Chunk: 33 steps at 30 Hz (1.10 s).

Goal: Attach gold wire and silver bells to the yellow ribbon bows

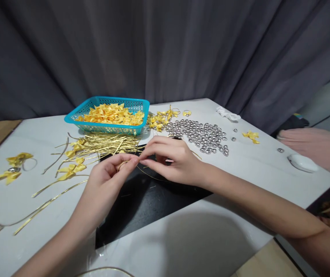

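Note:
My left hand [107, 179] and my right hand [172, 159] meet fingertip to fingertip above a black mat [150, 200] in the middle of the white table [239, 181]. Both pinch a thin gold wire tie [122, 165], bent into a small loop at the left fingers. A pile of straight gold wire ties [107, 143] lies just behind my hands. Behind that stands a teal basket [80, 115] full of yellow ribbon bows. A heap of small silver bells [202, 134] lies to the right of the basket.
Finished yellow bows on gold ties [72, 167] lie scattered at the left, others [13, 165] near the left edge. More bows [160, 118] sit behind the bells, one [251, 135] at the right. Crumpled white paper [227, 114] and a white dish [301, 162] lie right. Grey curtain behind.

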Tool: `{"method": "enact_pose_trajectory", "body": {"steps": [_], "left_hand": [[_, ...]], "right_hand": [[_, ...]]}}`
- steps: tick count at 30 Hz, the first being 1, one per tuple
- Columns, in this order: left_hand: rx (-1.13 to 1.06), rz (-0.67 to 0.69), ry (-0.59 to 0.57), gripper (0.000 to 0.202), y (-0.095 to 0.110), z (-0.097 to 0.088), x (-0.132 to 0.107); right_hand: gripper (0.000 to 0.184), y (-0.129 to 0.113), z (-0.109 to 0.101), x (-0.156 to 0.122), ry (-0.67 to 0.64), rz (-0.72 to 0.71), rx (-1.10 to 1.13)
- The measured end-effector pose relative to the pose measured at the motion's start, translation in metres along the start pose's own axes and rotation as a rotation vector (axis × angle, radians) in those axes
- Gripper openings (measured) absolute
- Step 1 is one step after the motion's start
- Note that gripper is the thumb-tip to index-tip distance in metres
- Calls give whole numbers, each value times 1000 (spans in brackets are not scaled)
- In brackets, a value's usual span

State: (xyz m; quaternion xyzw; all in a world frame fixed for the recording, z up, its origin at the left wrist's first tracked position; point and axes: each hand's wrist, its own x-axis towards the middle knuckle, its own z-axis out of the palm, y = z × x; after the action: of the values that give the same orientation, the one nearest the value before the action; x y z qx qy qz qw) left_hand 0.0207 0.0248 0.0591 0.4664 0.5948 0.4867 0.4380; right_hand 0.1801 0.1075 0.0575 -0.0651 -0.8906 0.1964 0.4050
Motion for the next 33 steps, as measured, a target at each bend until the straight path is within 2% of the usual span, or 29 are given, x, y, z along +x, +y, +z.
{"method": "enact_pose_trajectory", "body": {"steps": [6,12,21,26,33], "left_hand": [[-34,-20,2,23,1,1,-1],[-21,-28,36,21,1,-1,-1],[-11,-41,61,22,1,-1,1],[-24,-38,39,19,0,-2,2],[67,-39,51,24,1,-2,1]], "right_hand": [[8,-1,-1,1,-29,-18,-54],[9,-1,-3,3,-110,54,-58],[9,2,-15,8,-148,134,-61],[10,5,-21,10,-201,150,-73],[11,5,-23,10,-246,150,-78]]}}
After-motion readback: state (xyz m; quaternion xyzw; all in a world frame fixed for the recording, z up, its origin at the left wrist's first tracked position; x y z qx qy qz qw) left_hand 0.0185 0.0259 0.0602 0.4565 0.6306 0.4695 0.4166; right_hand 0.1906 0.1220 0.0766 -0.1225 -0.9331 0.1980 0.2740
